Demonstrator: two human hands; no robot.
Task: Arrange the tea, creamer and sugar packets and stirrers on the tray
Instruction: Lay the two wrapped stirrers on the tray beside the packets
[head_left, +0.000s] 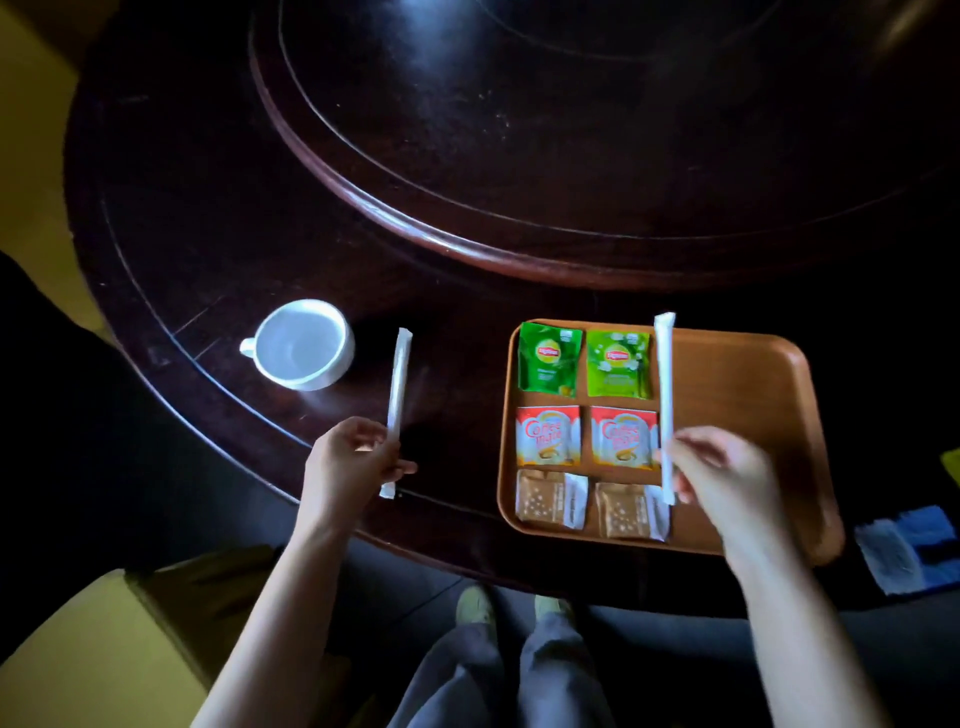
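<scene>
- Pinching a slim paper-wrapped stirrer (399, 402) near its lower end, my left hand (347, 465) fingers kept it upright over the glossy dark tabletop (218, 249).
- My right hand (727, 480) fingers pinched another long white stirrer (665, 395), pointing away from me, above the smooth brown tray (743, 415).

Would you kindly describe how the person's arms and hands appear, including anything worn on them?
Both forearms are bare up to the frame edge: no sleeves show. The left hand and right hand wear no gloves, and no rings, watch or bracelets are visible, though the picture is dim and slightly blurred.

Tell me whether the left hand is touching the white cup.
Apart. The head view shows dark table between the left hand, which grips a wrapped stirrer, and the white cup.
</scene>
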